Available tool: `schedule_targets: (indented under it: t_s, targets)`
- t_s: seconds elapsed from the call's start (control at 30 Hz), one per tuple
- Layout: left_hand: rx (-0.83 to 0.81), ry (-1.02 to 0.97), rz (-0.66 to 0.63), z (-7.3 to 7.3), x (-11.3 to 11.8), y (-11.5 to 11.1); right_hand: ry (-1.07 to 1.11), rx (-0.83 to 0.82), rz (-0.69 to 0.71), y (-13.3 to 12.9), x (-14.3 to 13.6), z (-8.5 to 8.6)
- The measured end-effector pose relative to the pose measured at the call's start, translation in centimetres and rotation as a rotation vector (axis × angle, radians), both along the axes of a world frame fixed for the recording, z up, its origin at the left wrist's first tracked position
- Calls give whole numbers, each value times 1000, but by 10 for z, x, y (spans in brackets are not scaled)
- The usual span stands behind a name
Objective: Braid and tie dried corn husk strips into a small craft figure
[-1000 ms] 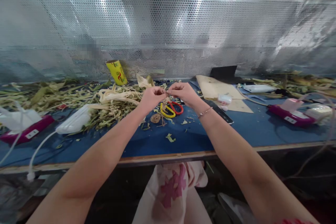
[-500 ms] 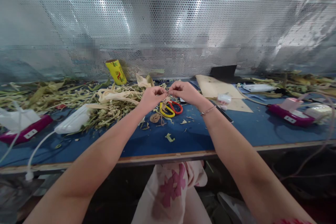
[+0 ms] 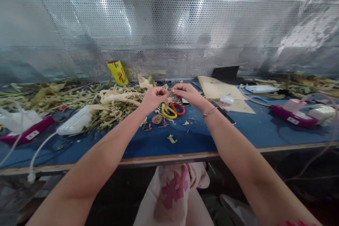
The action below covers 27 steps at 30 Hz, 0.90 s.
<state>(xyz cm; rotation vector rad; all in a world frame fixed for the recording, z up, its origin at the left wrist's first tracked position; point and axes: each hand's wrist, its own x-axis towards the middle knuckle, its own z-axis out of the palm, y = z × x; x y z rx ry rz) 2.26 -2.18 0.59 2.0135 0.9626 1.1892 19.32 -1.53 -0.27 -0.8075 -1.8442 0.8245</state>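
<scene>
Both hands, left hand (image 3: 153, 98) and right hand (image 3: 185, 93), stay pinched on a small piece (image 3: 170, 93) above the scissors (image 3: 172, 109); almost nothing has moved.

Two scissors (image 3: 173, 109), two magenta devices (image 3: 292, 115), one yellow can (image 3: 117, 72).

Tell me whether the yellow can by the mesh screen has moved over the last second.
No. The yellow can leans at the same spot against the perforated screen, left of both hands; tiny offsets look like camera sway.
</scene>
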Motion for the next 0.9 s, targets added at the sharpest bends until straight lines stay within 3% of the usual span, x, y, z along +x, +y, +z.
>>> schedule_targets:
  t_s: [0.5,0.63,0.77,0.9]
  targets:
    - [-49,-100,23,-5,2,1,-92,217,-202,-5,-11,2]
    - [-159,-231,36,-7,4,2,-76,248,-223,-4,-13,0]
    - [-295,-369,-36,-7,5,2,-41,271,-252,-3,-15,-2]
    - [-335,-389,-64,-7,6,0,-40,300,-261,-1,-15,-4]
